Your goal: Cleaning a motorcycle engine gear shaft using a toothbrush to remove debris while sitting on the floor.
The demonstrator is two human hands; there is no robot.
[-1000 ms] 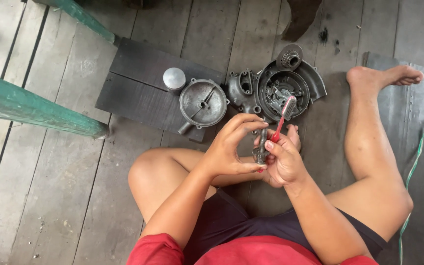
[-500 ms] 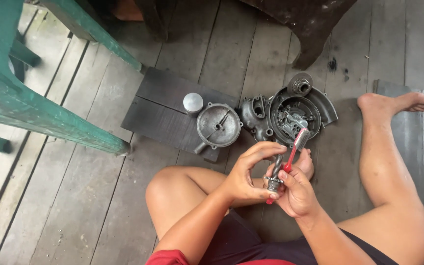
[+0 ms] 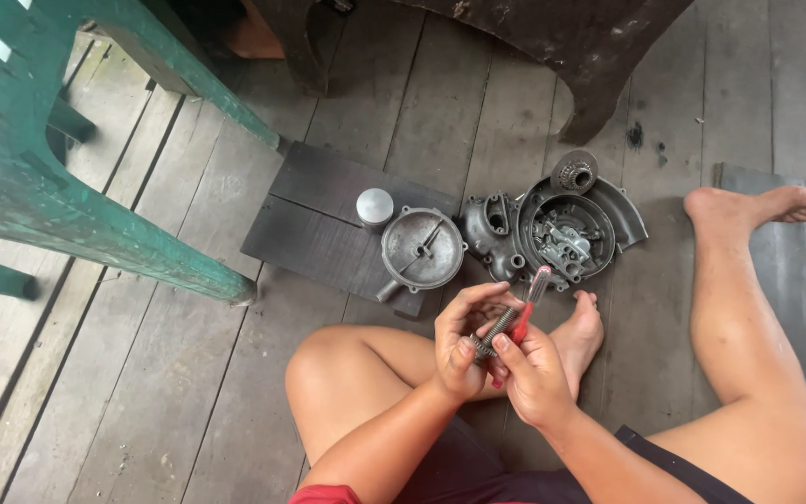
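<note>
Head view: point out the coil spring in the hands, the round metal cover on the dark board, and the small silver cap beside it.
coil spring (image 3: 496,331), head view, on its exposed coils.
round metal cover (image 3: 422,248), head view, on its face.
small silver cap (image 3: 375,205), head view, on its top.

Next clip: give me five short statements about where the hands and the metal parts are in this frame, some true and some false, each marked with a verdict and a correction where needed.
1. Both hands meet around a coiled metal spring. True.
2. The right hand also holds a red-handled tool. True.
3. The round grey cover lies on the person's lap. False: it lies on the dark board on the floor.
4. The small silver cylinder stands inside the open engine casing. False: it stands on the board, left of the casing.
5. The left hand rests flat on the floor. False: it is raised, gripping the spring.
</note>
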